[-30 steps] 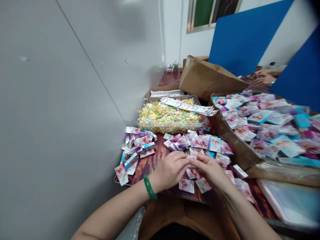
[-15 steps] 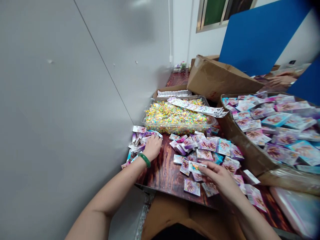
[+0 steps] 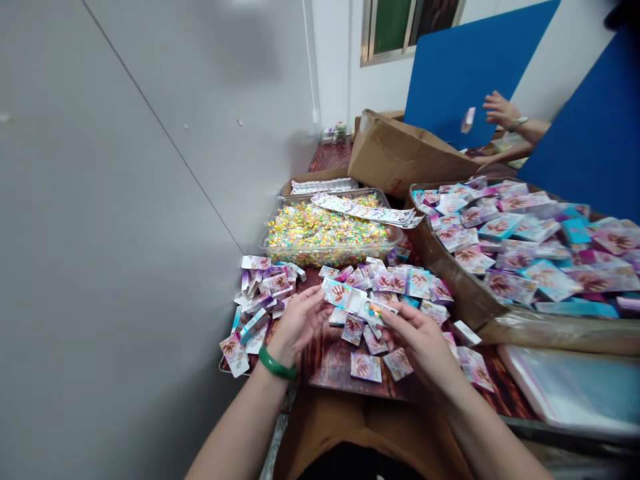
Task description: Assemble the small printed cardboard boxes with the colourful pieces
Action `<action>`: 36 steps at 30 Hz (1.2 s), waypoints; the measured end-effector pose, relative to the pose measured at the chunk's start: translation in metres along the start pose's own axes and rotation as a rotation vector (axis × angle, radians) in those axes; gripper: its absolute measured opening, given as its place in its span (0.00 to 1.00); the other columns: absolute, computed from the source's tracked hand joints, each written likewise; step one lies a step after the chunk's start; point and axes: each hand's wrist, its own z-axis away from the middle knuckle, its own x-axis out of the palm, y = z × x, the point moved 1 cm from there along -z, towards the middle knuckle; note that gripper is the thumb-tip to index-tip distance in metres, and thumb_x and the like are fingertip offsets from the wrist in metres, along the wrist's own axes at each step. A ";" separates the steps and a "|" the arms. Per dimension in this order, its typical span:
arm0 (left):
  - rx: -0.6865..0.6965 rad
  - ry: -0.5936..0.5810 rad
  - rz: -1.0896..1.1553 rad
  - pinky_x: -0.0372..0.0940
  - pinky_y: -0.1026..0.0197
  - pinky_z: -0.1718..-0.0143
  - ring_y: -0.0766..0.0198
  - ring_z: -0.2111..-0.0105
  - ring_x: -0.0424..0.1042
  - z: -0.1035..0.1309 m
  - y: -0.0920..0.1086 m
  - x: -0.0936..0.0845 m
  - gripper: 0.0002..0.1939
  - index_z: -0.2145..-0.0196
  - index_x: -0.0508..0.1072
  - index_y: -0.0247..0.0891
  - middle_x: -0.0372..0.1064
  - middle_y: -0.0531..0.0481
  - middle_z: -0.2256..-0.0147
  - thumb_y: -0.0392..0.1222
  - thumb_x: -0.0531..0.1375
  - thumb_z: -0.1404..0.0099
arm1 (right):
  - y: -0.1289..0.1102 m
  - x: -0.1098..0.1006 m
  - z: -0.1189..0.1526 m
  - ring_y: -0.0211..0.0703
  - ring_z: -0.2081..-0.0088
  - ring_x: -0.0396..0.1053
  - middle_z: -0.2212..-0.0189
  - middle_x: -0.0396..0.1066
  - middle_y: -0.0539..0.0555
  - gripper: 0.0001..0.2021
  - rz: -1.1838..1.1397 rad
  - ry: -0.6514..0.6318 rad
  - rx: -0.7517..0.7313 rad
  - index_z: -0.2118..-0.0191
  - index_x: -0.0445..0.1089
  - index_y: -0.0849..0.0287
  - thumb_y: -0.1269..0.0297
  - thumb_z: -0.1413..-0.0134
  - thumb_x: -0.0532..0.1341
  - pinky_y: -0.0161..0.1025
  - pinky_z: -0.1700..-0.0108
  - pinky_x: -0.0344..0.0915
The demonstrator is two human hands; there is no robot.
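My left hand point(image 3: 296, 327), a green bangle on its wrist, pinches a small printed cardboard box point(image 3: 338, 292) by its left end. The box's white flap sticks out to the right. Between the fingertips of my right hand point(image 3: 419, 339) is a small clear packet of coloured beads point(image 3: 375, 311), right beside the flap; whether it touches or enters the box I cannot tell. Beneath and behind my hands lie many printed boxes point(image 3: 366, 367) on the wood-patterned table point(image 3: 325, 363). To the left, against the grey wall, is a pile of similar boxes point(image 3: 275, 283), some with flaps out.
A clear tub point(image 3: 320, 257) of bead packets stands behind, with printed strips point(image 3: 363, 208) across it. At right, a large carton point(image 3: 450, 283) is full of boxes; plastic bags point(image 3: 575, 387) lie in front. Beyond, a co-worker's hand point(image 3: 505, 113) is beside a box point(image 3: 468, 120) in mid-air.
My left hand has come from the left pile to the middle with a box. My right hand's packet is now close to it. The view has shifted right, and the co-worker's hand has risen.
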 end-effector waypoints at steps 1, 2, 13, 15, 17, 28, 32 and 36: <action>-0.020 -0.003 0.047 0.67 0.67 0.65 0.70 0.68 0.70 0.005 -0.006 0.004 0.14 0.60 0.72 0.35 0.70 0.49 0.63 0.38 0.66 0.45 | -0.002 0.001 -0.001 0.37 0.79 0.61 0.79 0.65 0.49 0.20 0.026 0.016 -0.009 0.64 0.71 0.60 0.47 0.56 0.64 0.34 0.77 0.57; -0.026 -0.003 0.067 0.68 0.66 0.64 0.70 0.66 0.70 0.009 -0.011 0.006 0.16 0.58 0.72 0.37 0.70 0.49 0.62 0.37 0.65 0.45 | -0.004 0.001 -0.001 0.37 0.79 0.61 0.79 0.65 0.49 0.21 0.058 0.036 -0.022 0.64 0.71 0.60 0.46 0.56 0.64 0.34 0.76 0.57; -0.002 -0.032 -0.092 0.69 0.63 0.59 0.64 0.59 0.70 0.021 -0.029 0.017 0.26 0.46 0.66 0.45 0.67 0.49 0.53 0.41 0.64 0.43 | -0.005 -0.008 0.000 0.39 0.77 0.60 0.81 0.66 0.49 0.12 0.466 0.087 -0.159 0.70 0.72 0.57 0.53 0.51 0.60 0.34 0.75 0.55; -0.025 -0.044 -0.097 0.68 0.63 0.59 0.66 0.61 0.71 0.022 -0.032 0.017 0.26 0.46 0.65 0.43 0.69 0.49 0.55 0.40 0.64 0.43 | -0.005 -0.007 -0.002 0.38 0.78 0.59 0.81 0.65 0.48 0.13 0.377 0.082 -0.109 0.70 0.71 0.58 0.53 0.51 0.60 0.34 0.76 0.54; -0.031 -0.066 -0.111 0.68 0.63 0.59 0.66 0.61 0.71 0.022 -0.036 0.017 0.25 0.47 0.65 0.43 0.70 0.48 0.57 0.40 0.63 0.42 | -0.003 -0.007 -0.004 0.38 0.78 0.60 0.80 0.66 0.48 0.13 0.338 0.049 -0.090 0.70 0.72 0.59 0.54 0.52 0.60 0.34 0.75 0.55; -0.128 -0.192 -0.293 0.66 0.63 0.62 0.61 0.61 0.72 0.021 -0.048 0.016 0.28 0.49 0.66 0.41 0.72 0.46 0.57 0.39 0.67 0.48 | 0.008 -0.008 -0.014 0.38 0.75 0.65 0.78 0.68 0.49 0.08 0.242 0.142 -0.092 0.72 0.69 0.58 0.62 0.61 0.65 0.36 0.72 0.62; -0.199 -0.188 -0.381 0.64 0.65 0.72 0.67 0.74 0.69 0.021 -0.050 0.015 0.27 0.51 0.69 0.38 0.72 0.49 0.65 0.39 0.68 0.50 | -0.005 -0.006 -0.012 0.37 0.76 0.65 0.79 0.69 0.47 0.09 0.194 0.004 -0.041 0.71 0.70 0.59 0.63 0.63 0.65 0.35 0.72 0.61; -0.233 -0.227 -0.353 0.64 0.65 0.72 0.70 0.77 0.67 0.021 -0.051 0.014 0.26 0.54 0.70 0.35 0.71 0.51 0.70 0.40 0.68 0.51 | -0.012 -0.007 -0.012 0.36 0.77 0.65 0.80 0.68 0.46 0.07 0.267 -0.084 -0.009 0.73 0.68 0.58 0.67 0.63 0.64 0.34 0.74 0.60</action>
